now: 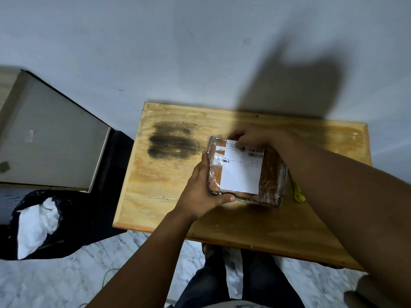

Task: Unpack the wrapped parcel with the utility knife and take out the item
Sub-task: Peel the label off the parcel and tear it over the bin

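Left hand (201, 187): curled round parcel (245, 172) near-left corner.
Right hand (251, 137): gripping far edge.
Label (241, 172): white, barcodes seen, print illegible.
Worktop (169, 174): wooden, dark-stained.

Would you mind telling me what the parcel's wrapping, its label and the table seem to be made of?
The parcel looks wrapped in clear glossy plastic film or tape over brown material, possibly cardboard: it wrinkles and shines. Its label appears matte white paper with printed barcodes. The table seems varnished light wood, with visible grain and a dark stain.

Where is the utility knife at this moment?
Head view: only a yellow utility knife tip shows on the wooden table, right of the parcel, mostly hidden beneath the right forearm.
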The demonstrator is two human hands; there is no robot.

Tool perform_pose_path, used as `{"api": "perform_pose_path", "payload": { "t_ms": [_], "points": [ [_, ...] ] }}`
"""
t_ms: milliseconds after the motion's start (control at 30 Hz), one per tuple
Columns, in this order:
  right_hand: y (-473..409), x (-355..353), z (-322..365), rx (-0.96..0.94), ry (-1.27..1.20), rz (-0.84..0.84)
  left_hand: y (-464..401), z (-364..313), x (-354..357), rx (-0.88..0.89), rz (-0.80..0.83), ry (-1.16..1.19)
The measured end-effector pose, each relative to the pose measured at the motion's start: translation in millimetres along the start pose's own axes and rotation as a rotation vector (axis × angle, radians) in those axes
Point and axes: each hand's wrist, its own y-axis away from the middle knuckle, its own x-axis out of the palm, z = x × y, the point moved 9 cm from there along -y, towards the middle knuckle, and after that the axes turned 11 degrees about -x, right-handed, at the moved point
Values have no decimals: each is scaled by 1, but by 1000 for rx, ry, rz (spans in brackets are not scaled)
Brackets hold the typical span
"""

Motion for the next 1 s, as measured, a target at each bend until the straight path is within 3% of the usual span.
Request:
{"api": "perform_pose_path", "payload": {
  "t_ms": [200,533,1000],
  "points": [
    [-1,-9,-14,88,-187,-134,1,2,0,-12,-1,9],
    [-5,-5,0,-42,-28,-164,0,1,-3,-6,-22,-91],
    [2,-9,-11,-107,-104,-281,3,3,-1,-34,-78,-100]
  ]
}}
